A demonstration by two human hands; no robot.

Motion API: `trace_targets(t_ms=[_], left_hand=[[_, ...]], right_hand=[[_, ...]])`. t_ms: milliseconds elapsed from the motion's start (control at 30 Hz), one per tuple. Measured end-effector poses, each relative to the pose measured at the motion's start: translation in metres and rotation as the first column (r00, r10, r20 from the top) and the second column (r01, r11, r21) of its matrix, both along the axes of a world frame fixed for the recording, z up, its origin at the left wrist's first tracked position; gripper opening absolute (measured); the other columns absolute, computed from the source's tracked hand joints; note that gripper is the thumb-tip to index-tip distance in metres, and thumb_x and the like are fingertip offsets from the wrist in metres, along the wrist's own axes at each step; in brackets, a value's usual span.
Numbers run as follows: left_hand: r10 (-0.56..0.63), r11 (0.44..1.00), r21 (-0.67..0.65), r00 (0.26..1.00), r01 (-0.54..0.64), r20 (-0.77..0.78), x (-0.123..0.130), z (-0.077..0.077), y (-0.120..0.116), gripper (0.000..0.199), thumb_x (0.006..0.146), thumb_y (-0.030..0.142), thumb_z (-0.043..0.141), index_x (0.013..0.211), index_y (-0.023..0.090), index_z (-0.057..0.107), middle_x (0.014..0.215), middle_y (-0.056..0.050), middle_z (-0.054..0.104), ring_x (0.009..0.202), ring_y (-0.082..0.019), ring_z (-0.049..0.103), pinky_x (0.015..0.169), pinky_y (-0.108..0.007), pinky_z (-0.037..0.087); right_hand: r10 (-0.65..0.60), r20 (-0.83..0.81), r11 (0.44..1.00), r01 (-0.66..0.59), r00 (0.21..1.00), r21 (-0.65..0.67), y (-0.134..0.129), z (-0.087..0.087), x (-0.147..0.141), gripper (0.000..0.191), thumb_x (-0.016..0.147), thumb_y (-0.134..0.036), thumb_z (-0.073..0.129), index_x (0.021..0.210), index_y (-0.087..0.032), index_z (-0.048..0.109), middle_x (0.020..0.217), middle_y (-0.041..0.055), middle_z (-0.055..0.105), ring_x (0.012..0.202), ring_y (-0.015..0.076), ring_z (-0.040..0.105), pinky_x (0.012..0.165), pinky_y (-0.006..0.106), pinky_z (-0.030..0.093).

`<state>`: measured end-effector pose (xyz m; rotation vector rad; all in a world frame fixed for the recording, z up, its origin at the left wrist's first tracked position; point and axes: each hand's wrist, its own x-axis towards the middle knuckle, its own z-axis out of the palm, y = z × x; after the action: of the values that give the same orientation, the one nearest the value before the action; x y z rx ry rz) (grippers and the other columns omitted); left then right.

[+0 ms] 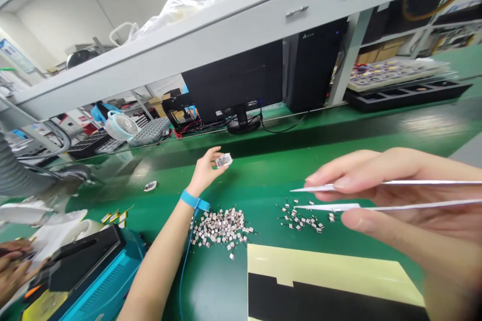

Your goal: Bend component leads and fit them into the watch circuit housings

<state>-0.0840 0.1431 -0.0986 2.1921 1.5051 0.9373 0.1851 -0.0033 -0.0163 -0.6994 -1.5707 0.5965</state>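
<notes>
My left hand (pixel 206 170), with a blue strap (pixel 194 200) at the wrist, holds a small clear and white part (pixel 224 160) above the green table. In my right hand (pixel 395 195), close to the camera, are white tweezers (pixel 331 206) whose two tips stand apart with nothing visible between them. A large pile of small metallic pieces with leads (pixel 222 226) lies below my left hand. Fewer of the same pieces (pixel 301 220) are scattered left of my right fingers. Another clear and white part (pixel 150 186) rests on the table at the left.
A yellow and black sheet (pixel 324 266) lies at the front. A teal and black device (pixel 101 271) stands at lower left, beside another person's hands (pixel 15 266). Behind are a monitor (pixel 237 80), a black tower (pixel 314 67) and stacked trays (pixel 399 80) under a shelf.
</notes>
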Motion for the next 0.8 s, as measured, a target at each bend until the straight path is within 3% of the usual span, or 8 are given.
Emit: trace_targets(t_ms=[100,167,300,600,700,800], left_hand=[[-0.174,0.968,0.189,0.984,0.163,0.047,0.033,0.042,-0.052,0.054,0.071,0.017,0.061,0.120,0.018,0.039,0.111,-0.008,0.058,0.099,-0.018,0.058,0.088,-0.031,0.047],[-0.249,0.942,0.244,0.968,0.232,0.041,0.049,0.063,-0.087,0.055,0.070,0.014,0.062,0.120,0.018,0.040,0.110,-0.008,0.059,0.099,-0.019,0.058,0.088,-0.031,0.047],[-0.285,0.913,0.325,0.955,0.246,0.079,0.063,0.080,-0.132,0.056,0.069,0.011,0.064,0.119,0.019,0.043,0.107,-0.007,0.061,0.098,-0.020,0.059,0.086,-0.030,0.050],[-0.301,0.898,0.360,0.950,0.255,0.077,0.062,0.081,-0.141,0.046,0.070,0.014,0.065,0.113,0.020,0.050,0.102,-0.007,0.063,0.095,-0.020,0.060,0.081,-0.029,0.052],[-0.318,0.871,0.394,0.948,0.295,-0.007,0.059,0.083,-0.141,0.028,0.069,0.016,0.066,0.096,0.019,0.058,0.101,-0.006,0.064,0.093,-0.018,0.060,0.085,-0.030,0.049],[-0.319,0.841,0.432,0.944,0.325,-0.089,0.057,0.086,-0.141,0.008,0.071,0.013,0.063,0.073,0.018,0.059,0.102,-0.004,0.064,0.090,-0.016,0.061,0.085,-0.029,0.048]], right_hand=[[0.068,0.080,0.998,-0.069,0.994,0.008,0.001,-0.002,-0.004,0.021,0.066,-0.008,0.069,0.080,-0.021,0.060,0.082,0.0004,0.064,0.080,0.0146,0.062,0.064,0.018,0.056],[0.068,0.105,0.997,-0.072,0.992,0.038,0.001,-0.003,-0.008,0.022,0.066,-0.008,0.070,0.081,-0.020,0.060,0.081,-0.0003,0.064,0.078,0.0122,0.061,0.063,0.014,0.054],[0.126,0.173,0.989,-0.136,0.977,0.048,0.001,-0.002,-0.016,0.024,0.067,-0.008,0.069,0.085,-0.020,0.060,0.086,-0.0003,0.064,0.082,0.0123,0.061,0.068,0.017,0.052],[0.169,0.183,0.985,-0.171,0.968,-0.004,-0.006,-0.005,-0.018,0.011,0.077,-0.013,0.060,0.083,-0.022,0.062,0.087,-0.0007,0.066,0.081,0.0129,0.063,0.069,0.018,0.053],[0.184,0.126,0.983,-0.182,0.975,-0.025,-0.015,-0.004,-0.021,0.009,0.082,-0.022,0.055,0.085,-0.023,0.063,0.088,0.0007,0.066,0.079,0.0163,0.064,0.066,0.023,0.055],[0.150,0.060,0.988,-0.147,0.987,-0.055,-0.022,0.003,-0.023,0.010,0.076,-0.028,0.062,0.084,-0.023,0.064,0.084,0.0017,0.067,0.076,0.0184,0.064,0.064,0.026,0.057]])
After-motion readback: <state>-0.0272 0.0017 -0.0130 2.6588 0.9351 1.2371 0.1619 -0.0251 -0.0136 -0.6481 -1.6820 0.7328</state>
